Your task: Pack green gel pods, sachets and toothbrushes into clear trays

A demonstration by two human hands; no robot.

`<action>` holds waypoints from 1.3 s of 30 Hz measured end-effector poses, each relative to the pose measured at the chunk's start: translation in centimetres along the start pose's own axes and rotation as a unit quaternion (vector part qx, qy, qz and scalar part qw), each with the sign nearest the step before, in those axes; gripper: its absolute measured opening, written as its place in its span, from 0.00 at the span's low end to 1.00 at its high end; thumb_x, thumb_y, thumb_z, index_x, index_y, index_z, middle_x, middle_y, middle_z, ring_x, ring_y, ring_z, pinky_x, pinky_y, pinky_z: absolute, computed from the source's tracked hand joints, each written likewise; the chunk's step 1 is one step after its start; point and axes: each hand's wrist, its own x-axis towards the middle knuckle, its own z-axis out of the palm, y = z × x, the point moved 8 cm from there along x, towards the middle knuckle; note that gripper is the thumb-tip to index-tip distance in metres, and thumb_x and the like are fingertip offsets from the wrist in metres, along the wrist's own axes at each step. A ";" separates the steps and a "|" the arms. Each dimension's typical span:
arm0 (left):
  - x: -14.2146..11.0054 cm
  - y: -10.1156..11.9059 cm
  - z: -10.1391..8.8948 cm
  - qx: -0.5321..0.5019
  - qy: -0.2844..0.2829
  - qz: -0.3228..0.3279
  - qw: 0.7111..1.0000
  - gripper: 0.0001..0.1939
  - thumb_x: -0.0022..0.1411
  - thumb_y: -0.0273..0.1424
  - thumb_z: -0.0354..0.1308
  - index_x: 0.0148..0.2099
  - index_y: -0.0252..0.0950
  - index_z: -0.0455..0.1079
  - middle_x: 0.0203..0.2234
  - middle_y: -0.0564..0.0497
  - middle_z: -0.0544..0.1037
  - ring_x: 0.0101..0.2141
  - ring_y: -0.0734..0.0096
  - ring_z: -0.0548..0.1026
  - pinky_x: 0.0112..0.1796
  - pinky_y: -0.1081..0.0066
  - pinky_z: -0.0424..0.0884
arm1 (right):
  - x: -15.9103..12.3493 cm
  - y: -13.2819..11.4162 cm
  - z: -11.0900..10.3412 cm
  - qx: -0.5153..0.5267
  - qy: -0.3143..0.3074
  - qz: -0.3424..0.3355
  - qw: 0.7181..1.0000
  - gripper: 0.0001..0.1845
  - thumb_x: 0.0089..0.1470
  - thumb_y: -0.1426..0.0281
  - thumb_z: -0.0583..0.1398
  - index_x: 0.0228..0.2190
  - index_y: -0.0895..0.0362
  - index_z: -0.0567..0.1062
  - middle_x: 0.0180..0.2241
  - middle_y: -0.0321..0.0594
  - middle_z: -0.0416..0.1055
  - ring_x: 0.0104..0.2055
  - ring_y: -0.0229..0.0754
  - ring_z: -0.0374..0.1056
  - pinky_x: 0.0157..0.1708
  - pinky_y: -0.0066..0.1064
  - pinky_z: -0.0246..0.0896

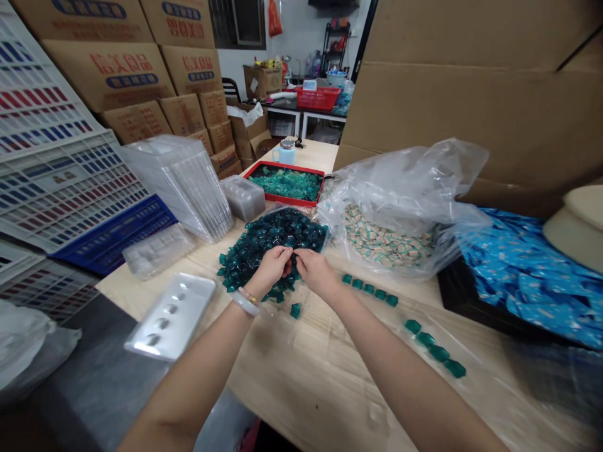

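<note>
Two hands: your L hand (271, 271) and R hand (315, 270) meet over the near side of the teal pile (277, 229).
Fingers: look curled in, nearly closed, tips together; can't tell if a pc is btwn them, b/c your knuckles hide the gap.
Grip: keep it light; pcs look glossy, so prob. slick, and a hard squeeze could mark one or shoot it off.
Teal pile: heaped on the tabletop (287, 370), under and beyond your hands. Work from the near edge so you don't start a slide.
Loose pc (296, 311): sits just on your side of the pile; mind your wrists there.
Small row (369, 289): 5 teal pcs in line, just R of your R forearm.
Larger-looking row (440, 353): 4 teal pcs, same side, closer to you.
R elbow: lift before swinging it out, else you may knock both rows.
Clear tray (186, 320): L of pile, by the tabletop edge, 4 roundish forms showing; keep L elbow off.
Clear bag (409, 179): R of pile, pale pcs inside; keep its loose film off your work.
Bangle (245, 303): on L wrist; hold it high so it doesn't drag thru pcs.
</note>
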 end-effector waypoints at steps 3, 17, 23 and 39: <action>-0.1 0.2 0.5 -0.012 -0.046 -0.002 0.999 0.12 0.54 0.37 0.49 0.25 0.32 0.61 0.14 0.58 0.61 0.14 0.83 0.58 0.14 0.80 0.53 | -0.4 0.5 -0.1 0.005 0.026 0.024 0.999 0.14 0.51 0.77 0.48 0.38 0.61 0.69 0.35 0.46 0.70 0.37 0.41 0.65 0.38 0.30 0.58; -4.6 4.1 0.9 0.126 0.201 0.175 0.956 0.12 0.59 0.36 0.45 0.36 0.35 0.65 0.21 0.55 0.66 0.22 0.78 0.65 0.24 0.78 0.61 | -2.8 0.7 -3.6 0.083 0.150 0.188 0.967 0.10 0.49 0.75 0.50 0.29 0.58 0.71 0.21 0.38 0.68 0.23 0.37 0.62 0.25 0.26 0.53; -6.4 6.2 1.4 0.195 0.250 0.226 0.921 0.12 0.59 0.35 0.44 0.36 0.35 0.66 0.23 0.53 0.68 0.26 0.75 0.67 0.28 0.76 0.63 | -2.3 -0.5 -4.9 0.099 0.168 0.198 0.961 0.09 0.48 0.76 0.50 0.27 0.58 0.70 0.22 0.38 0.67 0.25 0.37 0.63 0.28 0.26 0.55; -0.8 6.2 -3.9 0.523 0.171 0.100 0.829 0.25 0.52 0.42 0.52 0.51 0.37 0.62 0.27 0.44 0.74 0.32 0.55 0.71 0.34 0.62 0.64 | -15.6 8.8 -2.5 0.570 0.165 0.327 0.735 0.17 0.34 0.59 0.61 0.19 0.57 0.61 0.13 0.28 0.60 0.10 0.27 0.51 0.10 0.21 0.47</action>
